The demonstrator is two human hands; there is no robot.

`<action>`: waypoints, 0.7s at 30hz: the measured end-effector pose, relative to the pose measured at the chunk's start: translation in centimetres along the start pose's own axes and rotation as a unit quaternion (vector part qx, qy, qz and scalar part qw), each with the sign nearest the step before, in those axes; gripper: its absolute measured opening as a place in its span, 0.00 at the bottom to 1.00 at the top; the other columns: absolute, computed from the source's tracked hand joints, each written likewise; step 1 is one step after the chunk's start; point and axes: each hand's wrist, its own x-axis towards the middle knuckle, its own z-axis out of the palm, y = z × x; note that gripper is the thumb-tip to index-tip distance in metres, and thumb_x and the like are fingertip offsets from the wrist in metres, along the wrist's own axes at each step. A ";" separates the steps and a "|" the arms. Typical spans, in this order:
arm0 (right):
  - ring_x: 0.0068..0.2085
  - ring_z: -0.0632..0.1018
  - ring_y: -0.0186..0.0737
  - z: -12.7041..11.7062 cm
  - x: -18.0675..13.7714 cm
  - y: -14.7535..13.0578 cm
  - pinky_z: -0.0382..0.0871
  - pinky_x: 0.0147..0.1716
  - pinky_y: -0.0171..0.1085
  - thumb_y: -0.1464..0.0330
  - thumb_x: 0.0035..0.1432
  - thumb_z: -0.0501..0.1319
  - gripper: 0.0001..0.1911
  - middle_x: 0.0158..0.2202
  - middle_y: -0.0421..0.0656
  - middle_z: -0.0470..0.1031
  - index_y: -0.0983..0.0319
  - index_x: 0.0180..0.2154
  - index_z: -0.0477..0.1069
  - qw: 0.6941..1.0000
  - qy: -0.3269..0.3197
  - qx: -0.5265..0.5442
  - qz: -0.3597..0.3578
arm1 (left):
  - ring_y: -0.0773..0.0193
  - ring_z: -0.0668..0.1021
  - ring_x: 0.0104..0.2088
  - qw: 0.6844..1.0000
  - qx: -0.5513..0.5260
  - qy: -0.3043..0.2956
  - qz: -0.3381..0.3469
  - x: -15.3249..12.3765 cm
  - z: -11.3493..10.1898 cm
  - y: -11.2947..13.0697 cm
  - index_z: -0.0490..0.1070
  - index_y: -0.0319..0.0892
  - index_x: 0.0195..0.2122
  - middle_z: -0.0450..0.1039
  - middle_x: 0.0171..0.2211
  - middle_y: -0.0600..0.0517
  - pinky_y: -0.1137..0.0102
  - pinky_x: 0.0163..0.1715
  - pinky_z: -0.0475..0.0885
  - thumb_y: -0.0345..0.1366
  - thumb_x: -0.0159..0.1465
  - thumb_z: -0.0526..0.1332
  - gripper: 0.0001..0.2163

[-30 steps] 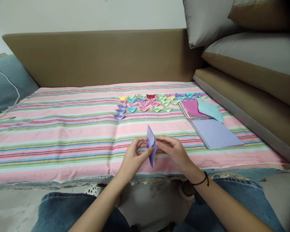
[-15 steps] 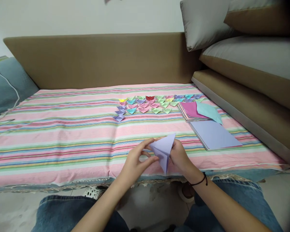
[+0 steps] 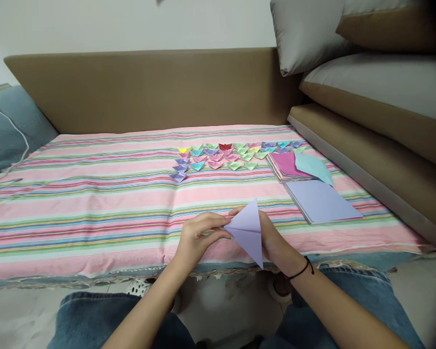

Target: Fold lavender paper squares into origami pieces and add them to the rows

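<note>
A lavender sheet of origami paper [image 3: 247,230], folded into a triangle with a crease across its middle, is held above the front of the striped cloth. My left hand [image 3: 200,236] pinches its left corner between thumb and fingers. Behind the paper's right side, my right hand [image 3: 271,237] grips it, most of its fingers hidden by the sheet. Beyond the hands, several small folded paper boats [image 3: 215,165] in pink, green, purple, blue, yellow and red stand in rows on the cloth.
Right of the hands lie a stack of lavender paper [image 3: 321,201] and a pile topped with magenta and aqua sheets [image 3: 285,165]. Stacked cushions [image 3: 378,92] border the right side. The striped cloth [image 3: 76,208] covers the seat; a white cable [image 3: 12,123] runs at far left.
The folded paper has turned so its left corner points at my left hand and its long edge stands at the right. My left hand has shifted slightly left and now pinches that corner.
</note>
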 end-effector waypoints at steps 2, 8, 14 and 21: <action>0.23 0.71 0.37 0.2 -0.1 -0.2 0.63 0.24 0.35 0.64 0.39 0.62 0.11 0.22 0.40 0.74 0.62 0.28 0.74 1.000 0.004 0.006 0.011 | 0.57 0.78 0.35 1.000 -0.001 0.010 -0.007 0.0 0.1 0.0 0.79 0.49 0.33 0.79 0.32 0.49 0.65 0.36 0.73 0.33 0.50 0.69 0.09; 0.25 0.72 0.37 0.6 -0.8 -1.0 0.63 0.24 0.35 0.59 0.37 0.66 0.15 0.26 0.41 0.75 0.61 0.29 0.74 1.000 -0.017 -0.025 -0.006 | 0.59 0.78 0.32 0.999 0.002 0.036 -0.014 -0.2 0.6 -0.1 0.79 0.49 0.28 0.79 0.30 0.51 0.66 0.34 0.73 0.32 0.51 0.68 0.05; 0.25 0.72 0.36 0.3 -0.7 -0.8 0.66 0.27 0.37 0.56 0.35 0.68 0.17 0.24 0.41 0.74 0.62 0.26 0.74 0.998 -0.061 -0.016 -0.025 | 0.61 0.77 0.30 0.989 -0.053 0.116 -0.077 -0.5 1.3 -0.5 0.78 0.47 0.23 0.78 0.26 0.53 0.67 0.32 0.73 0.32 0.50 0.68 0.02; 0.28 0.76 0.38 -0.6 0.2 0.2 0.70 0.29 0.36 0.64 0.42 0.68 0.14 0.26 0.41 0.76 0.62 0.34 0.75 0.999 -0.019 -0.017 -0.048 | 0.65 0.77 0.28 0.922 -0.226 0.197 -0.245 -0.5 2.2 -1.6 0.77 0.40 0.26 0.78 0.27 0.51 0.71 0.28 0.73 0.37 0.47 0.69 0.08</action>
